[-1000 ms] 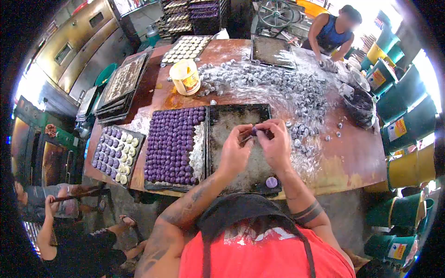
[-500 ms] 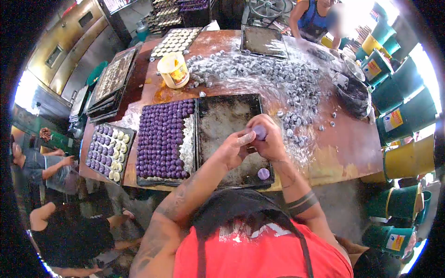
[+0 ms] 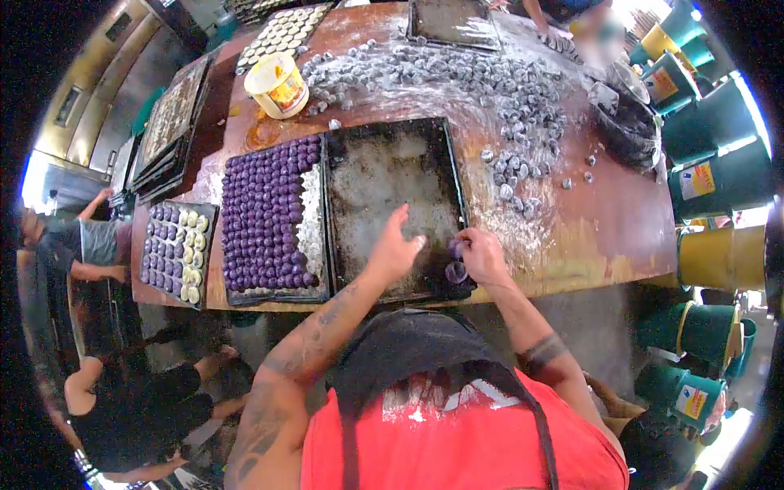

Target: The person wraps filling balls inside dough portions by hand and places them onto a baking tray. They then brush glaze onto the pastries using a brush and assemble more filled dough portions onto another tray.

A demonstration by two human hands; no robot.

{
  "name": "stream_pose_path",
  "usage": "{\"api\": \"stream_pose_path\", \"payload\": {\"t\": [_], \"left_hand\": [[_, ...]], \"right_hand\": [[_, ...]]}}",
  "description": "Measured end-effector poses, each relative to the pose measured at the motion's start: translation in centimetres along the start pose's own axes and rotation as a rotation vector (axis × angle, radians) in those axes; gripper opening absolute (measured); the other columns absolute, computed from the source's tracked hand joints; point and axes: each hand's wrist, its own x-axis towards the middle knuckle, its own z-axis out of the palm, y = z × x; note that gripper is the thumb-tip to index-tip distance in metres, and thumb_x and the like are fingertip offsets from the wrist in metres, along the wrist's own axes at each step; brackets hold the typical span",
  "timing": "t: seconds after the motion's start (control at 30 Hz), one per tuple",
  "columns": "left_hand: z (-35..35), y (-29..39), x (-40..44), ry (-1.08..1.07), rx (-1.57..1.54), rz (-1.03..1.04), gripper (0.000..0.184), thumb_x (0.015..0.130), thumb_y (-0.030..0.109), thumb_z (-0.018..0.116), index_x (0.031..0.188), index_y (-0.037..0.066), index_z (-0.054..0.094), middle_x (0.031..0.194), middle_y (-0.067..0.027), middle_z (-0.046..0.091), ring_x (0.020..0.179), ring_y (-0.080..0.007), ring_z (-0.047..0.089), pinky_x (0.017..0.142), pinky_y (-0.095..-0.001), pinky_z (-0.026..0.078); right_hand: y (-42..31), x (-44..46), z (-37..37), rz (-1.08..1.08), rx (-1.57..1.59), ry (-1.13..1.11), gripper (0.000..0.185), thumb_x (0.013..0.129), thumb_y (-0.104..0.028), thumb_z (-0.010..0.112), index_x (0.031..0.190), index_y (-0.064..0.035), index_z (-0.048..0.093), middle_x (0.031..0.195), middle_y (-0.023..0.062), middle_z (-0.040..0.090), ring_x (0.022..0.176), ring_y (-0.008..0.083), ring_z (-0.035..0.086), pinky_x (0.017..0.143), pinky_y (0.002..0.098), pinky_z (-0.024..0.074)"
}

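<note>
Right hand [image 3: 483,255]: pinched purple ball [image 3: 454,246], apparently placing on tray [image 3: 388,167].
Left hand [image 3: 394,251]: hung open.
Next move: likely needed release.

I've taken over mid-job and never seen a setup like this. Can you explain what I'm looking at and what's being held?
There's no machine: these are a person's two bare hands, seen from one camera on that person's head, looking forward and down.

The left hand is open, fingers spread, over a dark, mostly bare tray. The right hand has its fingertips at a purple piece by that tray's right edge; whether it is gripped or just touched, I can't tell. Another purple piece sits just nearer the person.

To the left is a tray packed with purple balls. Farther back on the table are a pale bucket and many flour-dusted pieces.
</note>
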Motion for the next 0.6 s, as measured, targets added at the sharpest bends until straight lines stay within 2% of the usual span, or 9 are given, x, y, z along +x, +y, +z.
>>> {"api": "stream_pose_path", "payload": {"t": [0.03,0.07,0.17,0.2,0.3,0.33,0.4,0.47,0.6], "left_hand": [[-0.7,0.6,0.1,0.032,-0.004,0.035,0.077,0.085,0.018,0.072,0.148,0.004,0.03,0.132,-0.0242,0.055,0.125,-0.0344,0.053,0.105,-0.0396,0.041],[-1.7,1.3,-0.2,0.004,-0.008,-0.049,0.067,0.085,0.016,0.071,0.143,0.003,0.039,0.133,-0.0215,0.054,0.127,-0.0306,0.051,0.106,-0.0377,0.04],[-4.5,3.0,-0.9,-0.116,-0.034,-0.162,0.053,0.086,0.015,0.07,0.133,0.003,0.049,0.123,-0.0176,0.06,0.119,-0.027,0.056,0.101,-0.0354,0.044],[-4.5,2.5,-1.3,-0.154,-0.042,-0.177,0.047,0.087,0.015,0.069,0.129,0.003,0.053,0.118,-0.0155,0.062,0.115,-0.0254,0.058,0.098,-0.0347,0.045],[-4.8,1.4,-2.9,-0.247,-0.03,-0.186,0.033,0.088,0.016,0.068,0.118,0.003,0.061,0.105,-0.0109,0.067,0.103,-0.0223,0.063,0.091,-0.0336,0.049],[-5.5,1.9,-3.8,-0.291,0.002,-0.174,0.031,0.088,0.016,0.067,0.116,0.004,0.062,0.101,-0.0105,0.068,0.1,-0.0222,0.065,0.089,-0.0338,0.049],[-7.7,3.0,-5.4,-0.307,0.225,-0.178,0.023,0.087,0.017,0.065,0.106,0.002,0.064,0.095,-0.0115,0.07,0.092,-0.0257,0.067,0.083,-0.038,0.051],[-10.4,0.5,-6.3,-0.095,0.498,-0.192,0.02,0.085,0.017,0.066,0.099,0.003,0.064,0.096,-0.014,0.068,0.093,-0.03,0.066,0.081,-0.0415,0.051],[-14.8,-2.1,-8.8,0.188,1.009,-0.177,0.01,0.08,0.014,0.065,0.083,0.004,0.064,0.091,-0.0163,0.06,0.09,-0.0358,0.062,0.079,-0.0459,0.052]], "right_hand": [[-0.4,-0.2,0.0,-0.125,-0.174,0.052,0.022,0.084,-0.016,0.064,0.102,-0.0053,0.071,0.097,0.0157,0.07,0.095,0.0334,0.065,0.087,0.0437,0.0511],[-0.7,-0.2,-0.7,-0.032,-0.221,-0.147,0.038,0.087,-0.02,0.063,0.118,0.0018,0.061,0.12,0.0204,0.062,0.121,0.0356,0.051,0.102,0.0495,0.0385],[-1.4,-2.2,0.3,-0.223,-0.251,0.102,0.05,0.087,-0.02,0.065,0.129,0.0046,0.054,0.138,0.0223,0.051,0.13,0.0364,0.045,0.11,0.0476,0.0339],[-2.2,-3.4,0.0,-0.34,-0.348,-0.047,0.062,0.087,-0.023,0.064,0.137,0.0075,0.044,0.147,0.0237,0.041,0.137,0.0376,0.038,0.115,0.0475,0.0281],[-1.4,-2.2,0.3,-0.379,-0.39,-0.218,0.049,0.088,-0.025,0.062,0.127,0.0042,0.054,0.138,0.0221,0.051,0.13,0.0375,0.046,0.107,0.0486,0.0372],[-2.2,2.0,-1.8,-0.261,-0.558,-0.677,0.037,0.088,-0.027,0.061,0.116,-0.0031,0.063,0.126,0.0186,0.06,0.116,0.0365,0.056,0.096,0.0496,0.0454],[2.3,4.2,-3.1,0.004,-0.287,0.013,0.03,0.082,-0.024,0.067,0.111,-0.013,0.067,0.115,0.014,0.064,0.106,0.0338,0.059,0.09,0.0475,0.0475],[5.8,7.0,-4.2,0.025,-0.423,0.309,0.031,0.081,-0.021,0.068,0.111,-0.0132,0.066,0.112,0.0122,0.065,0.111,0.0329,0.056,0.094,0.0468,0.0447],[9.4,8.5,-3.7,0.041,-0.521,0.294,0.034,0.081,-0.019,0.069,0.115,-0.0156,0.065,0.108,0.0104,0.065,0.109,0.0305,0.057,0.095,0.0441,0.0443]]}}
